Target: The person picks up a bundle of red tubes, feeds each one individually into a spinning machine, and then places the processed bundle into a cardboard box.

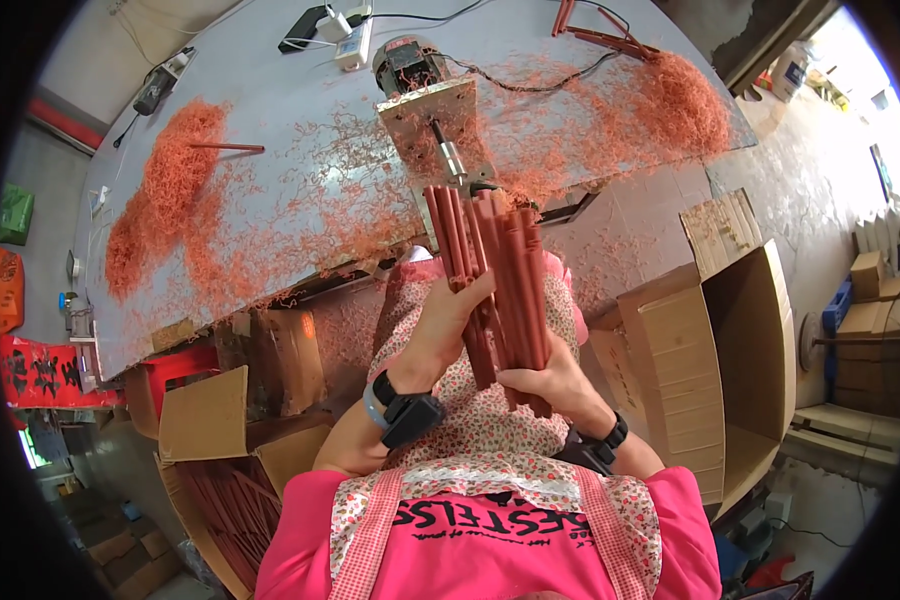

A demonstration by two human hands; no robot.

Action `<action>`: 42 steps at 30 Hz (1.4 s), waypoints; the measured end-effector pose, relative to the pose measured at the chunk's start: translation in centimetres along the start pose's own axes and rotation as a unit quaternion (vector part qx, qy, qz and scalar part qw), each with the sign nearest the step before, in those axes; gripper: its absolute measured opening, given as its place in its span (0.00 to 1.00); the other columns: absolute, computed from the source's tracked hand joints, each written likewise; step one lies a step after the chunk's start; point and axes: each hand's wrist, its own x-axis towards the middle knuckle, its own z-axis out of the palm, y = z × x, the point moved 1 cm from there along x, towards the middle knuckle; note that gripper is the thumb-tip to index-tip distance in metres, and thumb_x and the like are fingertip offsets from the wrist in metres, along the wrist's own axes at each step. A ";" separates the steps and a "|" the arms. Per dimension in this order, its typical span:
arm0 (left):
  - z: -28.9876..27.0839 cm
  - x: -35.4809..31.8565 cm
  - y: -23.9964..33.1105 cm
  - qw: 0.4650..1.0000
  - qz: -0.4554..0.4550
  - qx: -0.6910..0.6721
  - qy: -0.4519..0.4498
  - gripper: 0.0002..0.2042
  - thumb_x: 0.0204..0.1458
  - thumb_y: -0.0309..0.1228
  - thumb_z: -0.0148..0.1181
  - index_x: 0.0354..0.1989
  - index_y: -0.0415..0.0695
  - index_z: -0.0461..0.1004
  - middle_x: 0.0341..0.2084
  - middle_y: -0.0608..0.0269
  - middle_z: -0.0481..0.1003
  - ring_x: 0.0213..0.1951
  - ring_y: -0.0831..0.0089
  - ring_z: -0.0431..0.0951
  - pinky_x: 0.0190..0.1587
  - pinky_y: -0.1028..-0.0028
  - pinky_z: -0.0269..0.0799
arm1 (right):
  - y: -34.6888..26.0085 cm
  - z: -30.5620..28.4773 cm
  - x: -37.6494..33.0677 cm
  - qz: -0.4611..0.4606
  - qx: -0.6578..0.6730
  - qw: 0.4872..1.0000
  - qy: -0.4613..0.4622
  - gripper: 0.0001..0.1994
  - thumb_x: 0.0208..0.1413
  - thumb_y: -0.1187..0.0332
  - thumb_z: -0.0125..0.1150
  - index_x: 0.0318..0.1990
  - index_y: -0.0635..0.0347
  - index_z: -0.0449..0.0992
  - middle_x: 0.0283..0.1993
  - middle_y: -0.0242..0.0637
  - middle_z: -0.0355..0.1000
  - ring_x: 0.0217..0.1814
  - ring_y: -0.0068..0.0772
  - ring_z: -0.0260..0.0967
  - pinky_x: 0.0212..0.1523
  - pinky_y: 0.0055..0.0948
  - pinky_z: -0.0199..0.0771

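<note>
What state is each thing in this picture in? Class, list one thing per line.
Bundle of red paper tubes: held upright.
Left hand: gripping the bundle.
Right hand: gripping the bundle's base.
Large brown cardboard box: open.
Grey metal worktable: strewn with red shavings.

A large open brown cardboard box [740, 360] stands at the right, another open brown box [225, 450] sits near left holding red sticks, and stacked brown cartons [875, 350] stand far right.
</note>
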 end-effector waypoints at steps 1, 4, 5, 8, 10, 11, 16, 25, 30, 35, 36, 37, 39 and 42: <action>0.1 -0.3 0.3 1.000 -0.006 0.005 -0.011 0.12 0.51 0.39 0.62 0.32 0.43 0.74 0.24 0.67 0.74 0.24 0.79 0.73 0.28 0.79 0.68 | -0.5 -0.5 -0.3 0.038 0.029 0.999 -0.009 0.24 0.42 0.76 0.64 0.50 0.66 0.65 0.30 0.32 0.69 0.24 0.22 0.68 0.26 0.22 0.70; -0.1 -0.2 0.6 0.999 -0.018 0.014 -0.031 0.12 0.51 0.39 0.62 0.33 0.43 0.74 0.24 0.67 0.75 0.26 0.79 0.74 0.30 0.78 0.68 | -1.2 -1.1 -0.2 0.116 0.088 0.989 -0.029 0.27 0.42 0.73 0.65 0.53 0.64 0.63 0.31 0.33 0.69 0.22 0.23 0.68 0.22 0.22 0.69; -0.4 0.8 0.4 0.999 -0.003 0.014 -0.034 0.12 0.51 0.39 0.62 0.34 0.43 0.74 0.24 0.67 0.75 0.26 0.79 0.74 0.30 0.78 0.69 | -1.4 -1.0 0.4 0.107 0.095 0.989 -0.019 0.27 0.42 0.74 0.65 0.53 0.64 0.63 0.30 0.33 0.69 0.22 0.23 0.68 0.22 0.22 0.69; -0.7 2.4 0.4 0.999 0.033 0.011 -0.032 0.13 0.52 0.40 0.61 0.35 0.42 0.74 0.24 0.68 0.75 0.27 0.79 0.74 0.31 0.77 0.69 | -1.9 -0.8 1.5 0.093 0.107 0.990 -0.006 0.27 0.43 0.74 0.64 0.53 0.64 0.63 0.30 0.33 0.69 0.23 0.22 0.68 0.22 0.22 0.70; -0.3 2.6 0.3 0.999 0.036 -0.001 -0.038 0.13 0.52 0.40 0.61 0.36 0.42 0.74 0.25 0.68 0.75 0.27 0.79 0.74 0.31 0.78 0.69 | -1.6 -1.2 1.8 0.083 0.107 0.991 -0.010 0.26 0.43 0.75 0.63 0.53 0.64 0.63 0.29 0.33 0.69 0.22 0.22 0.68 0.23 0.22 0.70; -0.2 2.5 0.3 0.998 0.039 -0.007 -0.042 0.13 0.52 0.39 0.60 0.37 0.42 0.75 0.25 0.68 0.75 0.27 0.79 0.74 0.31 0.78 0.68 | -1.5 -1.5 1.9 0.076 0.106 0.991 -0.012 0.26 0.44 0.76 0.62 0.53 0.64 0.63 0.29 0.34 0.69 0.22 0.22 0.68 0.23 0.21 0.70; 0.0 0.1 1.2 0.998 -0.031 -0.041 -0.021 0.12 0.52 0.39 0.60 0.36 0.42 0.75 0.25 0.68 0.75 0.27 0.80 0.74 0.31 0.78 0.69 | 0.4 -1.5 0.0 0.051 0.041 0.997 0.048 0.26 0.42 0.78 0.62 0.52 0.64 0.63 0.32 0.34 0.69 0.28 0.22 0.69 0.30 0.21 0.71; 0.0 -0.2 -0.3 0.999 -0.009 0.005 -0.049 0.12 0.55 0.38 0.56 0.39 0.41 0.75 0.28 0.68 0.75 0.26 0.81 0.74 0.28 0.79 0.71 | 1.8 -1.0 -0.7 0.001 -0.018 1.000 0.006 0.30 0.41 0.75 0.61 0.56 0.64 0.60 0.33 0.32 0.68 0.29 0.19 0.67 0.28 0.22 0.71; 0.3 0.0 -1.2 0.999 0.002 -0.029 -0.034 0.13 0.55 0.38 0.57 0.39 0.40 0.75 0.29 0.67 0.76 0.28 0.81 0.75 0.29 0.79 0.71 | 0.3 -1.2 -1.5 0.064 0.029 0.997 -0.013 0.31 0.42 0.74 0.63 0.57 0.65 0.60 0.32 0.32 0.69 0.29 0.19 0.67 0.28 0.22 0.71; -1.0 -0.1 -1.9 0.999 -0.022 -0.001 -0.032 0.13 0.55 0.37 0.57 0.40 0.40 0.74 0.31 0.66 0.76 0.32 0.79 0.76 0.33 0.77 0.73 | 1.0 -2.2 -1.2 -0.041 -0.057 0.995 0.069 0.32 0.42 0.72 0.66 0.56 0.65 0.60 0.32 0.32 0.69 0.30 0.20 0.69 0.29 0.21 0.71; -0.8 0.0 -2.0 0.999 -0.023 -0.001 -0.032 0.13 0.55 0.37 0.57 0.40 0.40 0.74 0.31 0.66 0.76 0.32 0.79 0.76 0.33 0.77 0.73 | 1.0 -2.0 -1.2 -0.040 -0.056 0.995 0.070 0.32 0.42 0.72 0.66 0.56 0.65 0.60 0.32 0.32 0.69 0.30 0.20 0.69 0.29 0.21 0.71; -0.4 0.0 -2.1 1.000 0.000 -0.022 -0.020 0.13 0.54 0.37 0.58 0.41 0.41 0.74 0.32 0.67 0.76 0.33 0.79 0.76 0.33 0.77 0.73 | 0.9 -1.5 -1.0 -0.047 -0.108 0.991 0.066 0.31 0.41 0.73 0.66 0.56 0.65 0.61 0.34 0.33 0.69 0.31 0.20 0.69 0.30 0.22 0.71; 0.2 0.1 -2.3 0.997 0.044 -0.065 0.006 0.12 0.54 0.35 0.59 0.43 0.43 0.74 0.33 0.69 0.76 0.33 0.80 0.76 0.34 0.78 0.72 | 0.8 -0.7 -0.8 -0.062 -0.211 0.974 0.056 0.31 0.40 0.75 0.66 0.55 0.66 0.62 0.38 0.34 0.70 0.33 0.21 0.69 0.33 0.22 0.72; 0.5 -0.7 -1.8 0.998 0.034 -0.044 -0.011 0.12 0.54 0.35 0.59 0.42 0.44 0.74 0.33 0.70 0.76 0.32 0.81 0.75 0.32 0.79 0.71 | 1.0 -1.1 -1.3 -0.031 -0.068 0.996 0.042 0.30 0.41 0.75 0.66 0.55 0.65 0.62 0.39 0.34 0.70 0.33 0.21 0.69 0.33 0.23 0.72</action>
